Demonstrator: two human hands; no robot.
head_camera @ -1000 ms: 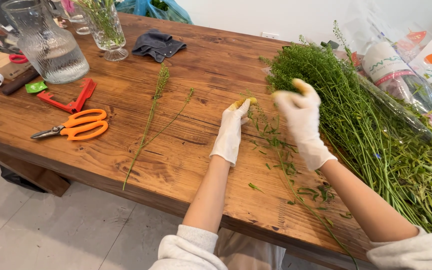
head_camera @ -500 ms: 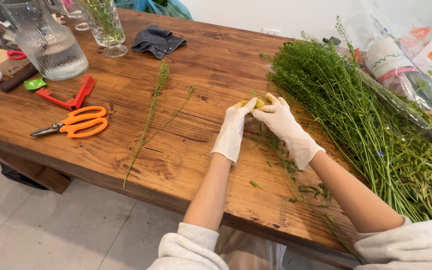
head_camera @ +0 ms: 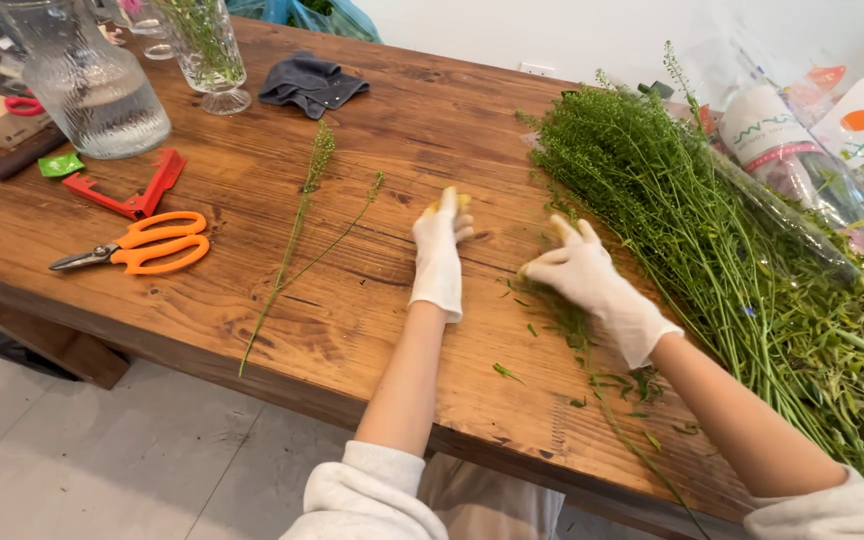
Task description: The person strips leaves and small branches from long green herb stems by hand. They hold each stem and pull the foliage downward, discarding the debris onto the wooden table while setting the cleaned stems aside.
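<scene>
Head view, looking down on a wooden table where a person in white gloves worked with green stems. By the look of it the sorting was at an early stage: only two thin stems lay set apart on the bare wood to the left of the hands, while a large bundle of greenery, partly in clear wrapping, lay heaped along the right side of the table, apparently not yet gone through. The left hand rested near the middle of the table, fingers held loosely together and pointing away, with a small yellowish bit showing at its fingertips; whether it was pinching anything could not be told. The right hand sat just beside the bundle's near edge, fingers curled over a loose stem and scattered leaf bits on the wood, though the grip itself was hidden. Further left lay orange scissors, a red tool and a small green packet. At the far left stood a ribbed glass jug with water in it and a glass vase already holding a few green sprigs, with a dark cloth near them. Wrapped flower packs lay at the far right
</scene>
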